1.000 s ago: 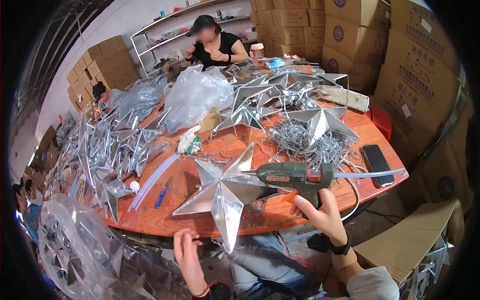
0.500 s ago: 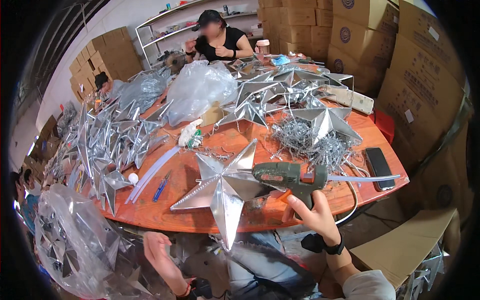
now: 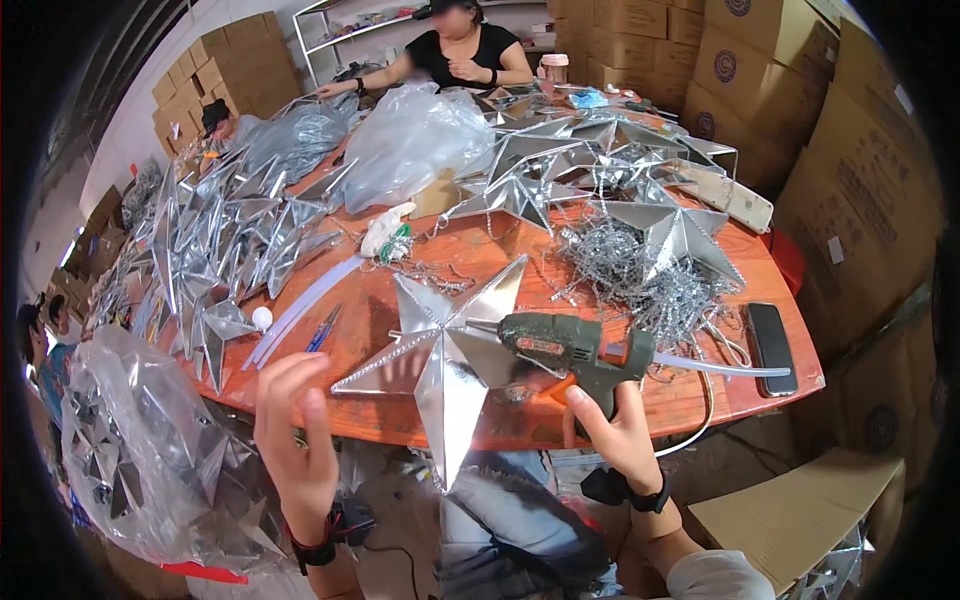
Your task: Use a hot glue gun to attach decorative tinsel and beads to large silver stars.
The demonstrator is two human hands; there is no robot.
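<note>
My right hand (image 3: pixel 617 428) is wrapped round the handle of a dark green glue gun (image 3: pixel 560 342) with an orange trigger. A long translucent glue stick (image 3: pixel 722 368) sticks out of its back end. The gun's nozzle points left, at the middle of a shiny silver star (image 3: pixel 450 395). That star lies at the near edge of the table, one point hanging over the rim. My left hand (image 3: pixel 295 430) is raised just left of the star, fingers apart and holding nothing. Beyond it lie a pair of blue-handled pliers (image 3: pixel 322 330) and several translucent glue sticks (image 3: pixel 300 310).
Silver stars (image 3: pixel 225 240) are heaped at the left of the orange-red table (image 3: pixel 380 420). Silver tinsel (image 3: pixel 650 270) and a black phone (image 3: pixel 769 350) lie at the right. Clear plastic (image 3: pixel 420 145) sits mid-table; a person (image 3: pixel 462 55) sits opposite. Cardboard boxes (image 3: pixel 850 200) line the right side.
My left hand has risen from below the table edge toward the star. The glue gun stays at the star's middle. The person opposite has stretched one arm out to the side.
</note>
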